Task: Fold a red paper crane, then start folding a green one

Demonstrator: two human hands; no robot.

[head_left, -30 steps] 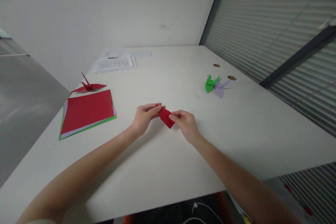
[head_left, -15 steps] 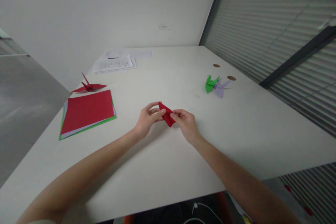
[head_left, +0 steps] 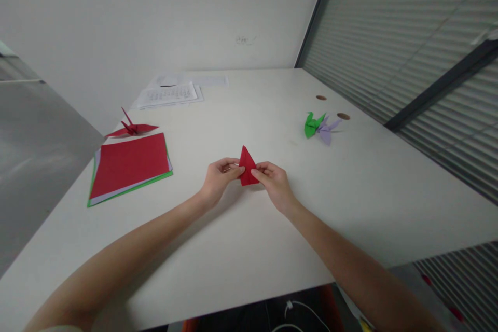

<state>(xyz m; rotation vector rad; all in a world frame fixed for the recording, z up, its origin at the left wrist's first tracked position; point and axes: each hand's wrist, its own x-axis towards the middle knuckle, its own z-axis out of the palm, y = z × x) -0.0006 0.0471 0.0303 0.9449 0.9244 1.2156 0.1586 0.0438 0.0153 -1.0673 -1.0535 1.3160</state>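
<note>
A small piece of folded red origami paper is held between both hands above the middle of the white table. Its pointed end faces away from me, and a lower corner points toward me. My left hand pinches its left edge, thumb on top and fingers behind. On the right edge, my right hand pinches it the same way. The fingertips behind the paper are partly hidden.
At left lies a stack of red, lilac and green paper sheets, with a red paper crane just behind it. Written papers lie at the back left. A green crane and a lilac crane sit at right, near two round table holes.
The folded red paper has been turned, so its tip, which leaned to the left, now points nearly straight away from me. Both hands have shifted slightly and keep their pinch.
</note>
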